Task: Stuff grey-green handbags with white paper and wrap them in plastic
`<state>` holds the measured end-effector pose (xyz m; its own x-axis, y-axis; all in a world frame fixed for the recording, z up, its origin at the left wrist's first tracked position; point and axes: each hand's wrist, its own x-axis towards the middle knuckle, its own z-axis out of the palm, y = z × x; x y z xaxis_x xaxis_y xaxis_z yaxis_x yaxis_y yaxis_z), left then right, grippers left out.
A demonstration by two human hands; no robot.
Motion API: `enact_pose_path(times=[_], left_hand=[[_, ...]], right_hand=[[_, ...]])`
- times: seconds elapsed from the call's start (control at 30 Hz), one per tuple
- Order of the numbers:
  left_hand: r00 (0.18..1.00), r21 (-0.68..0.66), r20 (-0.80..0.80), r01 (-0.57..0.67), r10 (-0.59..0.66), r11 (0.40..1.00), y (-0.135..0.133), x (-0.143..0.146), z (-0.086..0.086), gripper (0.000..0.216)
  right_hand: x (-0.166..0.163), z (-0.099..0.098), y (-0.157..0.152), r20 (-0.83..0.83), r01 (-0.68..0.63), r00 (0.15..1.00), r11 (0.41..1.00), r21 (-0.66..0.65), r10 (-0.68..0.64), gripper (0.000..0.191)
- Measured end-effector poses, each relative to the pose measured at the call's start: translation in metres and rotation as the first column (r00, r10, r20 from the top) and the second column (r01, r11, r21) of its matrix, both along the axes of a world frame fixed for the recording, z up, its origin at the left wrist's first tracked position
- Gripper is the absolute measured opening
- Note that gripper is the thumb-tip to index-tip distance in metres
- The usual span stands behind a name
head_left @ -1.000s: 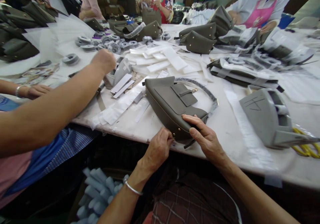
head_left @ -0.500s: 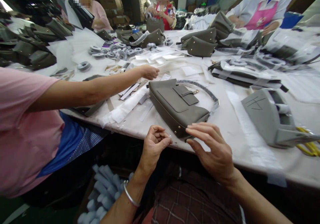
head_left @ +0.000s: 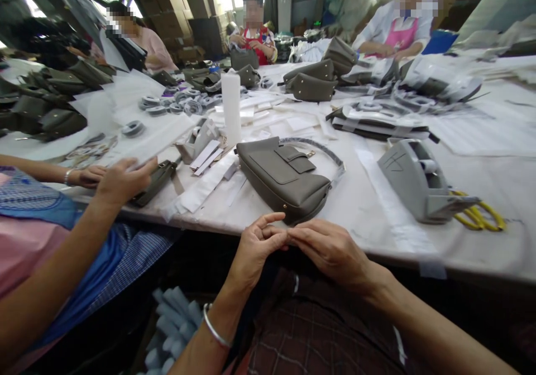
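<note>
At the table's front edge my left hand (head_left: 257, 246) and my right hand (head_left: 330, 252) meet, fingertips touching. Both are closed in a pinch; whatever lies between the fingers is too small or hidden to name. Just beyond them a grey-brown leather handbag (head_left: 268, 177) lies on its side on the table. A flap with a metal clasp shows on its front, and a gold stud on its near end. Its strap (head_left: 324, 149), wrapped in clear film, curves out behind toward the right.
A tape dispenser (head_left: 406, 179) and yellow-handled scissors (head_left: 481, 216) lie to the right. On the left, a co-worker's hands (head_left: 121, 182) hold a white sheet. A white roll (head_left: 231, 110) stands behind the bag. Grey foam rods (head_left: 171, 319) fill a box below the table.
My right hand has come left and closed against my left hand. The co-worker's outstretched arm has drawn back to the left. An upright white roll now shows behind the handbag.
</note>
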<state>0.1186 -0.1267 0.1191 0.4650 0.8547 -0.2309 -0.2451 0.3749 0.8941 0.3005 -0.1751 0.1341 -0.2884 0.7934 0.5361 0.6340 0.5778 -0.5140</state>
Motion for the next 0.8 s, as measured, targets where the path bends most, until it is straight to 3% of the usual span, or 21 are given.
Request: enact_pose_path(times=[0.27,0.47,0.57,0.67,0.73,0.8], left_hand=[[0.999,0.033,-0.036,-0.038,0.039,0.999,-0.009,0.001,-0.005,0.046],[0.996,0.086,-0.024,-0.082,0.084,0.993,-0.009,0.001,-0.014,0.045],[0.996,0.098,0.004,-0.089,0.089,0.991,-0.008,-0.001,-0.017,0.045],[0.996,0.062,0.063,-0.067,0.063,0.996,-0.006,-0.003,-0.018,0.044],[0.993,0.032,0.099,-0.059,0.056,0.998,-0.005,-0.004,-0.018,0.044],[0.991,0.007,0.114,-0.078,0.077,0.997,-0.005,-0.004,-0.019,0.045]], right_hand=[[-0.003,-0.009,0.003,0.045,-0.031,0.998,0.999,-0.042,0.033,0.019],[-0.013,-0.016,0.006,-0.135,0.059,0.988,0.989,-0.135,-0.078,0.019],[-0.014,-0.012,0.007,-0.304,0.056,0.937,0.932,-0.359,-0.173,0.015],[-0.013,-0.007,0.006,-0.458,-0.099,0.864,0.820,-0.563,-0.210,0.016],[-0.013,-0.007,0.005,-0.506,-0.163,0.837,0.789,-0.592,-0.208,0.019],[-0.014,-0.008,0.004,-0.494,-0.145,0.849,0.815,-0.562,-0.190,0.021]])
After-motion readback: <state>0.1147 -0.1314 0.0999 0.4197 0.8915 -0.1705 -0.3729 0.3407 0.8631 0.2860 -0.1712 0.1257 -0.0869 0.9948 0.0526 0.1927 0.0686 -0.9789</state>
